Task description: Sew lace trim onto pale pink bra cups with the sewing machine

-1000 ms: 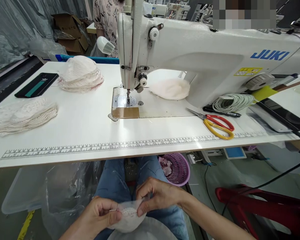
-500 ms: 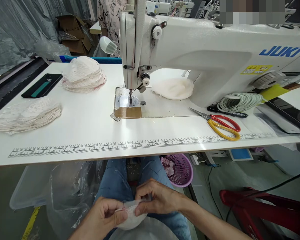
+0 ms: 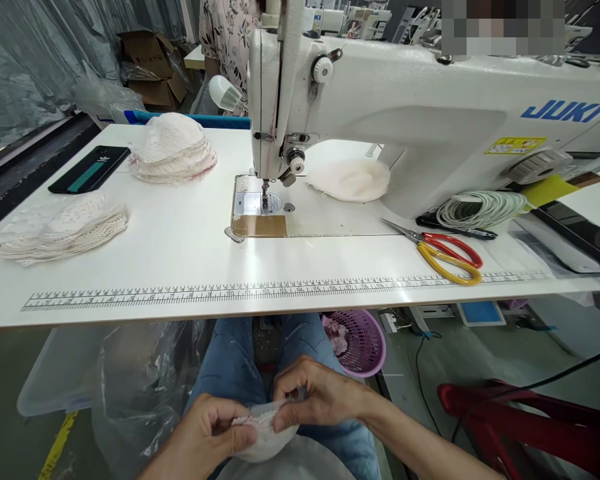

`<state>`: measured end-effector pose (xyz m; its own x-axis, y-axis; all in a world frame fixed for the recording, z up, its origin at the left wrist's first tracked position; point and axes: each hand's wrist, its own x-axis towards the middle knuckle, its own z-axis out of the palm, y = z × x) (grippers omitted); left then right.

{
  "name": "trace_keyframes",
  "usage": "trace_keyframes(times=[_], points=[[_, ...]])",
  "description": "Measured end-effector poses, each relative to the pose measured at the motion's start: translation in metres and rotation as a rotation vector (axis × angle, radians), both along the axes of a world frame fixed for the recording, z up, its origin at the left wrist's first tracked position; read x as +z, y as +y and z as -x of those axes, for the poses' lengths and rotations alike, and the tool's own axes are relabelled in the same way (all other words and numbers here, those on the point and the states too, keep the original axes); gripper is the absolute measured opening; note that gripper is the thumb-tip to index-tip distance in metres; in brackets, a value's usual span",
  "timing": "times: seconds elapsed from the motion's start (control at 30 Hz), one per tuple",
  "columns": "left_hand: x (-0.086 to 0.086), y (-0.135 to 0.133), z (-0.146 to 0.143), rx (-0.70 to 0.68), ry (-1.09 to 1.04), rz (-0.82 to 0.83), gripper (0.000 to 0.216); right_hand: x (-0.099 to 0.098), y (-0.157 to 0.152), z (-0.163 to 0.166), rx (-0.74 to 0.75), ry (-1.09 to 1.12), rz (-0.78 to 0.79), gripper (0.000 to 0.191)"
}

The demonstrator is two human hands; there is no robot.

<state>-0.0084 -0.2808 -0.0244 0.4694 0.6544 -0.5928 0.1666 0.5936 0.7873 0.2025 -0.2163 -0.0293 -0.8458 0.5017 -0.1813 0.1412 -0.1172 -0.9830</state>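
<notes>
Low over my lap, a small white fabric cup [image 3: 266,441] with a textured edge is pinched between both hands. My left hand [image 3: 213,430] grips its left side between thumb and fingers. On its upper right edge, my right hand [image 3: 315,397] is closed with the thumb on top. Part of the piece is hidden behind the fingers. Beneath it lies a pale rounded surface [image 3: 300,463] that I cannot identify. Past the table edge stands a white sewing machine [image 3: 380,87], with a cream fabric piece [image 3: 353,179] lying on its bed.
Two stacks of white lace pieces [image 3: 173,150] [image 3: 60,227] and a black phone-like item [image 3: 90,170] occupy the table's left. Red-and-yellow scissors [image 3: 443,257] lie right, near coiled cord [image 3: 480,210]. A purple basket [image 3: 367,347] stands on the floor. Another person [image 3: 230,47] is behind the machine.
The view has shifted slightly. Both hands keep their hold on the fabric cup, and a little more of its textured edge shows between the fingers.
</notes>
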Motion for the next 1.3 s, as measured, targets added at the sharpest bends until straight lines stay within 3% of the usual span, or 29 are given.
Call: trace_keyframes(times=[0.37, 0.97, 1.3], points=[[-0.011, -0.006, 0.005, 0.041, -0.016, 0.019, 0.052, -0.004, 0.0, -0.002, 0.074, -0.005, 0.069, 0.049], [-0.02, -0.014, 0.008, 0.088, 0.026, 0.004, 0.053, -0.011, -0.004, -0.002, 0.024, -0.026, 0.048, 0.04], [-0.01, -0.012, 0.012, 0.152, 0.073, 0.131, 0.051, -0.014, -0.005, -0.013, 0.051, 0.0, 0.199, 0.035]])
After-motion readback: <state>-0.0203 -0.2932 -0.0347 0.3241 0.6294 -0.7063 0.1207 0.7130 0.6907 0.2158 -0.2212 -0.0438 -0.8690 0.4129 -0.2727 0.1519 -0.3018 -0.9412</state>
